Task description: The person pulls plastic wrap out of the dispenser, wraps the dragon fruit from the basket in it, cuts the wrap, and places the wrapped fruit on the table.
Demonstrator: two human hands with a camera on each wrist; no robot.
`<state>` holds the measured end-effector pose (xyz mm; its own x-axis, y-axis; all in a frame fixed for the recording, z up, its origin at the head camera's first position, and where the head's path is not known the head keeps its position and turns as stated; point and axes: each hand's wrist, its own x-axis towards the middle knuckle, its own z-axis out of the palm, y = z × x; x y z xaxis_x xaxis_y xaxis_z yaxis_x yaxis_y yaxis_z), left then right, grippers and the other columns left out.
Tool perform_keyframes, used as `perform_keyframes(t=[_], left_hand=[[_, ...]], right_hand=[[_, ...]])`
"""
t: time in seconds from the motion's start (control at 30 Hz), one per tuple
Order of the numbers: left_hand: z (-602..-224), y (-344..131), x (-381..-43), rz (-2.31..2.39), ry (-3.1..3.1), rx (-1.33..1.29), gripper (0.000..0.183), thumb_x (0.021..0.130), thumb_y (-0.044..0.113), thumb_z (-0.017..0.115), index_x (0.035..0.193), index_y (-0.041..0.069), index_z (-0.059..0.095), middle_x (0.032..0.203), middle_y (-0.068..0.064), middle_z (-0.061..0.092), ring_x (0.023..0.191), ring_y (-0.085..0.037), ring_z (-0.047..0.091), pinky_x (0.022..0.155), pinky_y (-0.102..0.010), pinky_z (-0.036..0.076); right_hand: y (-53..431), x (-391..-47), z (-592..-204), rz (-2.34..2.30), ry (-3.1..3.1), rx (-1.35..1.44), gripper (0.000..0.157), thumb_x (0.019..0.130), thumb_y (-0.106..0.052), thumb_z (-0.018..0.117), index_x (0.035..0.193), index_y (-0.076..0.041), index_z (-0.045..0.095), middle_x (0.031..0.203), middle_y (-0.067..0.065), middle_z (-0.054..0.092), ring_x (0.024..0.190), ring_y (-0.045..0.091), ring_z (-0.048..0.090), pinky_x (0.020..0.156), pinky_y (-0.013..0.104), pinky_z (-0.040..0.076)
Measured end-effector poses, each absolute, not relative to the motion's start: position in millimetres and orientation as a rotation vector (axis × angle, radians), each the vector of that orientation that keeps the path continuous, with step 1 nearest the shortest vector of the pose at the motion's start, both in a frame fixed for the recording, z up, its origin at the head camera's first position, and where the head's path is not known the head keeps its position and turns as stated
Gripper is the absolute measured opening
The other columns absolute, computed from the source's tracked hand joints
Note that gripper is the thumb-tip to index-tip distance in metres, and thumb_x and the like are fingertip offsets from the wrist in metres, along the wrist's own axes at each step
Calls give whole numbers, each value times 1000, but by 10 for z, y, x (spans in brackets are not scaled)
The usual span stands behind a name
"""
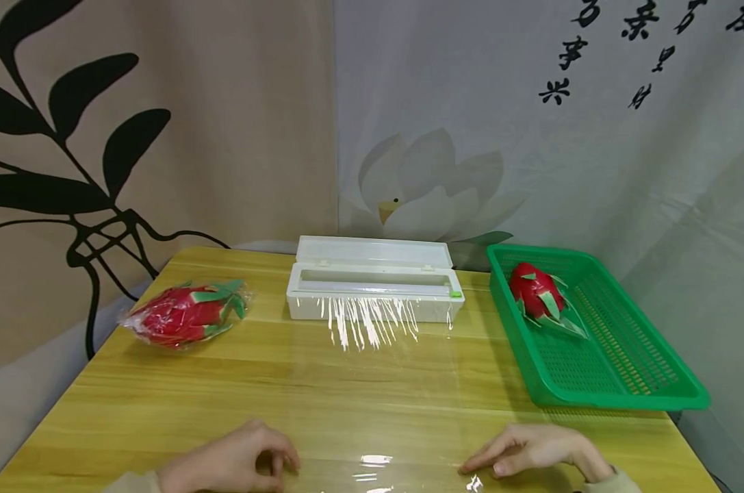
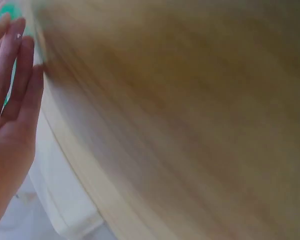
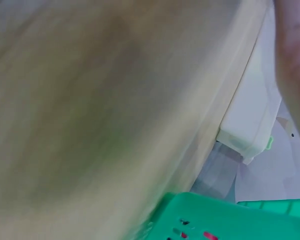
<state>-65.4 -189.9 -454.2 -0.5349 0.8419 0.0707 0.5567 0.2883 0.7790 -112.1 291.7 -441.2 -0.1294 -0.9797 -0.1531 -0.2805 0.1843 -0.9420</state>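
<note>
Film (image 1: 372, 400) before the dispenser (image 1: 306, 309) was pinched in left hand (image 1: 242, 457); right hand (image 1: 530, 448) half-curled, hold unclear; even tension advised.

Bench (image 1: 242, 383): passable lane between wrapped fruit (image 1: 183, 315) and white box (image 1: 374, 271), running on toward the left hand (image 1: 231, 457). Tighter gap between box and green basket (image 1: 528, 352), widening toward the right hand (image 1: 534, 448). Clear film (image 1: 374, 390) bars the middle, box front to between the hands. Lid (image 1: 374, 252) stands raised behind. Basket's far-left corner blocked by second fruit (image 1: 536, 291); room beside it.
</note>
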Motion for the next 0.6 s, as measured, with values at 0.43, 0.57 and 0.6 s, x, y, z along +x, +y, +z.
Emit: perform_keyframes(t=[0.43,0.57,0.6], left_hand=[[-4528,-1918,-529,636,2667,1417,35,91,50,56,121,32,61,130,9,53,119,-11,46,107,-27,40],[-4597,-1940,-465,297,2951,1544,67,85,68,48,137,27,50,149,-6,42,146,-27,16,118,-31,-19],[-4612,-1941,-459,256,2980,1566,71,84,70,48,139,25,47,149,-9,41,148,-27,8,112,-29,-29]], right_hand=[[2988,-1107,-4247,-976,1521,-1152,40,99,1,38,139,3,43,141,20,48,134,10,43,105,22,42],[3011,-1124,-4138,-1005,1563,-1136,40,99,2,39,138,3,45,140,21,50,131,10,47,102,23,46],[3010,-1133,-4086,-1019,1587,-1137,40,99,3,39,138,3,45,139,21,50,130,11,48,101,24,47]])
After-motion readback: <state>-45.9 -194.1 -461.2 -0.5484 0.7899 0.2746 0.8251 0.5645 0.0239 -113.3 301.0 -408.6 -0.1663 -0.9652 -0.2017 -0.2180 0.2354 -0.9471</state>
